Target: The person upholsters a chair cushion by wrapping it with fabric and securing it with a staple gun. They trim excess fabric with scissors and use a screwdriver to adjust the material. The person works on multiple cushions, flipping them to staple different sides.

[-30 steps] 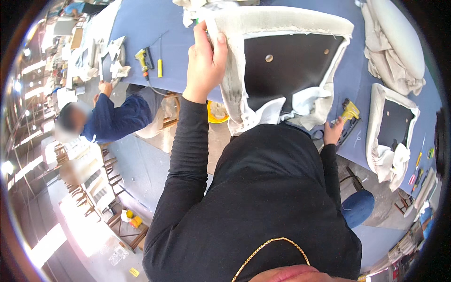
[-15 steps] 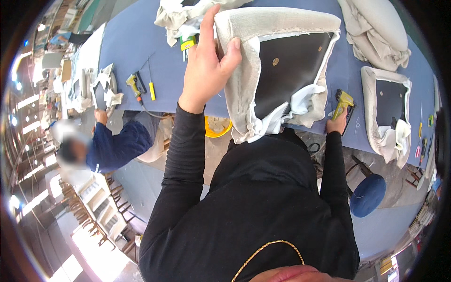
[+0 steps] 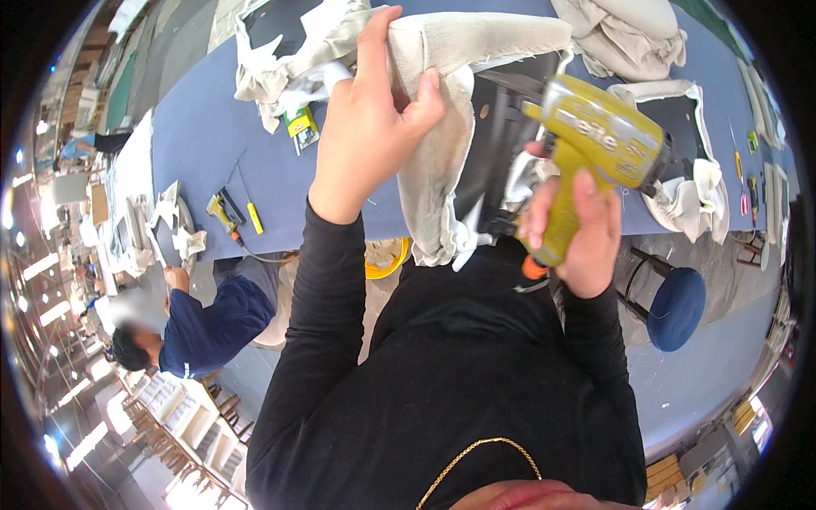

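A seat cushion (image 3: 433, 161) in beige fabric stands tilted at the table's front edge, its black underside towards me and loose white cloth hanging at its lower side. My left hand (image 3: 365, 136) grips its upper left corner, thumb on the fabric rim and fingers behind. My right hand (image 3: 591, 242) is wrapped round the handle of a yellow staple gun (image 3: 603, 136) with an orange hose fitting. The gun is raised in front of the cushion and hides much of its right side. Whether the nose touches the cushion, I cannot tell.
On the blue table (image 3: 289, 200) lie another staple gun (image 3: 224, 214), a yellow-handled tool (image 3: 255, 218), a green-yellow packet (image 3: 301, 129) and more beige covers (image 3: 629, 25). A round blue stool (image 3: 677, 308) stands at right, a yellow tub (image 3: 387, 259) below. A co-worker (image 3: 225, 302) works at left.
My right hand has lifted the staple gun off the table at right and brought it left, in front of the cushion. My left hand keeps its grip; the view has shifted somewhat.
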Demonstrator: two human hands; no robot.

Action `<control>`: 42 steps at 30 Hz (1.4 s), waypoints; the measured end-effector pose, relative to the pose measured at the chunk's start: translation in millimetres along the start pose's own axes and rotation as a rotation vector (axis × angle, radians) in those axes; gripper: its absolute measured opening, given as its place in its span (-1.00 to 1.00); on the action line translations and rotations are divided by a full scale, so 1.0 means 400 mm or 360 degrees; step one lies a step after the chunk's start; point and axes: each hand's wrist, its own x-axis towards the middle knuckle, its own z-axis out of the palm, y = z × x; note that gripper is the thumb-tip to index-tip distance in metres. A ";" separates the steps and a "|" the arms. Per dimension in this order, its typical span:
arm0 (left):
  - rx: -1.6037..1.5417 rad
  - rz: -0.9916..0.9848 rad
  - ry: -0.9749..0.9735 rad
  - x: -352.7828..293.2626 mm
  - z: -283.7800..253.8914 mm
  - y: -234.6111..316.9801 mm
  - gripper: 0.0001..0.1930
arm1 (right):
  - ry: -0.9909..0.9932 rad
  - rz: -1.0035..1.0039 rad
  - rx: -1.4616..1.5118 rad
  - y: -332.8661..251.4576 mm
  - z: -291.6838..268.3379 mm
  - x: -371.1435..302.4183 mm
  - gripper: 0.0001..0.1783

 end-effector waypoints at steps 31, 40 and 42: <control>-0.0179 -0.0013 -0.0190 -0.013 -0.035 -0.029 -0.28 | -0.0241 0.0331 0.0165 -0.019 0.076 0.030 -0.39; -0.0565 0.0320 -0.0104 -0.020 -0.016 -0.074 -0.17 | 0.0188 0.0143 -0.0099 0.167 -0.345 0.054 -0.52; -0.0654 0.0485 -0.0098 -0.007 -0.002 -0.060 -0.34 | 0.0677 0.0230 -0.0560 0.303 -0.504 0.072 -0.59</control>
